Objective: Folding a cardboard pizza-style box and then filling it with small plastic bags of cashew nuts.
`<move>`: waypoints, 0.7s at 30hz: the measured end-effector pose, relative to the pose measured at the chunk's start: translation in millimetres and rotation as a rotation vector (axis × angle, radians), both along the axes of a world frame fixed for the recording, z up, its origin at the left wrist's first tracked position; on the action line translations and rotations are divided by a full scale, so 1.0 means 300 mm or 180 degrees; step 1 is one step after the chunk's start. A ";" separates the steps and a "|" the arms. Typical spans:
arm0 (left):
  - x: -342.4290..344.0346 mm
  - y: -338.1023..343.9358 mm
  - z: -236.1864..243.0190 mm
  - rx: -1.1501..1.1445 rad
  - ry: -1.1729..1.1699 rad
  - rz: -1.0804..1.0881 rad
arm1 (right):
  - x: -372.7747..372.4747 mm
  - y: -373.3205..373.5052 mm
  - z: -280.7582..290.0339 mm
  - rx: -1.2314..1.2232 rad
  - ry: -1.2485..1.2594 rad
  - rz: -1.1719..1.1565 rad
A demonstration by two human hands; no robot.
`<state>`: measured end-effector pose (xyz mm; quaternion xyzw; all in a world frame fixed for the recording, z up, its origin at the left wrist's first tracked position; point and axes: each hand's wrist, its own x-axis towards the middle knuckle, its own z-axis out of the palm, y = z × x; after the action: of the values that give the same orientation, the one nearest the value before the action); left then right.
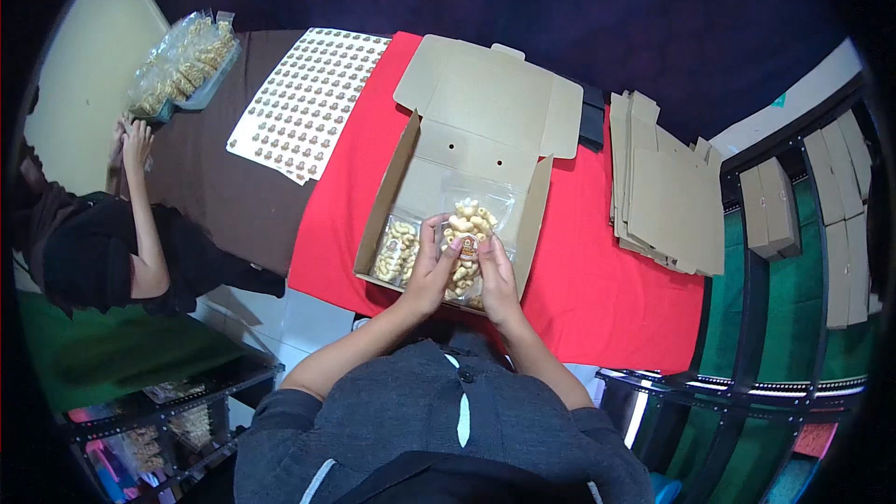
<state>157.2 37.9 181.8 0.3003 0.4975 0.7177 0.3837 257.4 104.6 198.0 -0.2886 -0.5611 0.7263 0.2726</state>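
Observation:
Between my left hand (430,268) and my right hand (498,278) is a clear plastic bag of pale curved macaroni (469,220). Both hands are closed on its sides, thumbs on top near a small round sticker on the bag. I hold it over an open brown cardboard box (487,101), whose lid is folded back away from me. Inside the box, left of my hands, lies another macaroni bag (396,253) with a similar sticker. More macaroni shows below the held bag, partly hidden by my hands.
The box stands on a red cloth (607,317). Left lie sticker sheets (303,98); right is a stack of flattened cardboard boxes (667,191). A co-worker's hand (137,142) is beside a container of bagged macaroni (187,65). Shelves with folded boxes (770,205) stand far right.

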 end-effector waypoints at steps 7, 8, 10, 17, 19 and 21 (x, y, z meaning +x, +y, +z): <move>-0.017 -0.036 0.013 -0.0167 0.0623 0.0066 | -0.040 -0.004 -0.003 0.0256 0.0059 0.0177; -0.022 -0.041 0.010 -0.0169 0.0620 0.0072 | -0.041 0.000 -0.007 0.0062 0.0043 0.0204; -0.029 -0.055 -0.012 -0.0221 0.0252 -0.0037 | -0.034 0.020 -0.011 -0.0257 0.0084 0.0235; -0.046 -0.072 -0.006 -0.0300 0.1001 -0.0732 | -0.030 0.096 0.031 0.0213 0.0241 -0.0612; -0.041 -0.071 -0.029 -0.0359 0.1215 -0.0808 | -0.029 0.083 0.032 0.0257 0.0105 -0.0649; -0.024 -0.062 -0.046 -0.0129 0.0336 -0.0357 | -0.031 0.067 0.029 0.0312 -0.0027 -0.0692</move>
<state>150.0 19.3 167.9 0.3573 0.5139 0.6680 0.4026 248.0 124.8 206.8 -0.3372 -0.5625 0.6629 0.3612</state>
